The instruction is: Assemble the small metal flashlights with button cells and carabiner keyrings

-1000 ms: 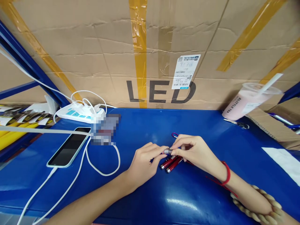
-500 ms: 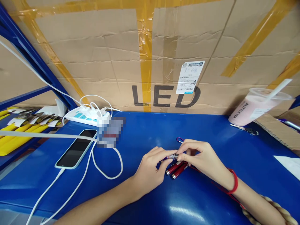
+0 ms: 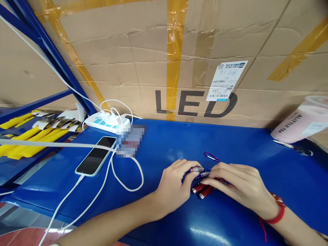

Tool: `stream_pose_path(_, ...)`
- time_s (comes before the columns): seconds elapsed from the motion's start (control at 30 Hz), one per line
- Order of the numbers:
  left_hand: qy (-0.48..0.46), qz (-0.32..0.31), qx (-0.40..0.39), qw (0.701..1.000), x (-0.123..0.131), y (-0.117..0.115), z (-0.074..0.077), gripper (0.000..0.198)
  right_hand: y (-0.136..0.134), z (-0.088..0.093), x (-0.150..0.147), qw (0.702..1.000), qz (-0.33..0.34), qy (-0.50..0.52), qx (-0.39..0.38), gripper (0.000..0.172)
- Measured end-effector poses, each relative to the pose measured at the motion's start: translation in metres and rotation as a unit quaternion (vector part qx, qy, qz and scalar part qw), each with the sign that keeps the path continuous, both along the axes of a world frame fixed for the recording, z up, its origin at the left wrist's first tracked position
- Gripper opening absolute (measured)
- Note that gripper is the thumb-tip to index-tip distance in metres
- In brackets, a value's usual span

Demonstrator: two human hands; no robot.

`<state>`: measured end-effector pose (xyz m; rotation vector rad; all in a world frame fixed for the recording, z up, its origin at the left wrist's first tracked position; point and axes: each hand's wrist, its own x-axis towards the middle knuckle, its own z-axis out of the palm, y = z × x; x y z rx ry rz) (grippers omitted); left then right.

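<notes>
My left hand point(image 3: 176, 182) pinches the silver tip of a small red keychain flashlight point(image 3: 196, 169) just above the blue table point(image 3: 166, 143). My right hand point(image 3: 239, 184) lies over the same bundle, with its fingers closed around several red flashlights point(image 3: 202, 189) whose silver ends stick out below its fingertips. A purple carabiner clip point(image 3: 211, 156) lies on the table just behind the two hands. A red string bracelet point(image 3: 278, 210) circles my right wrist.
A phone point(image 3: 96, 160) on a white charging cable lies at the left, by a white power strip point(image 3: 107, 123). A big cardboard box marked LED point(image 3: 194, 102) stands behind. A pink drink cup point(image 3: 302, 124) and scissors point(image 3: 294, 147) sit at the right. Yellow packets point(image 3: 33, 136) fill the left shelf.
The view has swung left and closer. My right hand has lowered flatter over the flashlights, and the carabiner clip now lies free behind the hands.
</notes>
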<state>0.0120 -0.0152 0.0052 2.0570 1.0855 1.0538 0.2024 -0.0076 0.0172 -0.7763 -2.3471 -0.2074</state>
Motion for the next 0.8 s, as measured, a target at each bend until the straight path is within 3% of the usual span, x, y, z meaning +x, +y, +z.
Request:
stream_pose_path(0.1, 0.007, 0.012, -0.007, 1.000, -0.0014, 0.0005, -0.0014, 0.019, 0.0008, 0.0001, 0.0011, 0.999, 0.005, -0.018, 0.034, 0.036)
stream_pose_path(0.2, 0.007, 0.013, -0.012, 1.000, -0.0025, 0.0006, -0.0014, 0.018, 0.0025, -0.0002, 0.0016, 0.999, 0.008, -0.015, 0.040, 0.041)
stream_pose_path(0.4, -0.011, 0.008, -0.040, 0.999, -0.0028, -0.0003, 0.0010, 0.017, 0.0035, -0.0008, 0.0007, 1.000, 0.002, -0.017, 0.001, 0.035)
stream_pose_path(0.6, -0.033, 0.006, -0.083, 0.996, -0.0047, 0.0025, 0.0023, 0.016, 0.0019, -0.0046, -0.0019, 1.000, -0.020, -0.009, 0.000, 0.014)
stream_pose_path(0.8, -0.042, 0.014, -0.091, 0.995, -0.0058, 0.0055, 0.0012, 0.016, 0.0006, -0.0089, 0.0008, 0.999, -0.021, -0.028, 0.022, 0.020)
